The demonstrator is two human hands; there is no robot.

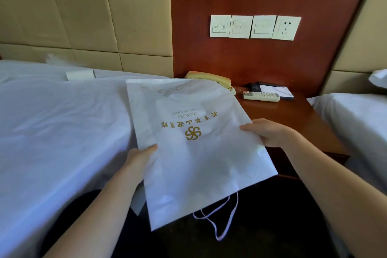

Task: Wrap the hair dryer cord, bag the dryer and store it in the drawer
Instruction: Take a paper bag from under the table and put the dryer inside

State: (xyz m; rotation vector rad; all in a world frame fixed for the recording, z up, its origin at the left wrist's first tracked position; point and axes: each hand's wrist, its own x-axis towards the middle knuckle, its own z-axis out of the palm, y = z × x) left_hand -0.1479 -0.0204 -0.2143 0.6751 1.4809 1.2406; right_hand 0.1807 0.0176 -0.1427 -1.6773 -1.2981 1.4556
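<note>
A flat white paper bag (194, 159) with a gold logo and upside-down lettering is held in front of me over the gap between bed and nightstand. Its white cord handles (222, 220) hang from the near edge, toward me. My left hand (140, 157) grips the bag's left edge, thumb on top. On the right edge my right hand (266, 132) holds it, fingers on the upper face. The hair dryer and its cord are not in view. No drawer front shows; the bag covers the nightstand's front.
A bed with a white sheet (58, 132) lies at left, with a small white roll (80, 75) near the headboard. The wooden nightstand (293, 115) carries a yellow telephone (209, 78), a remote control (261, 96) and a notepad (280, 89). Wall switches and a socket (254, 27) are above. A second bed (356, 121) stands at right.
</note>
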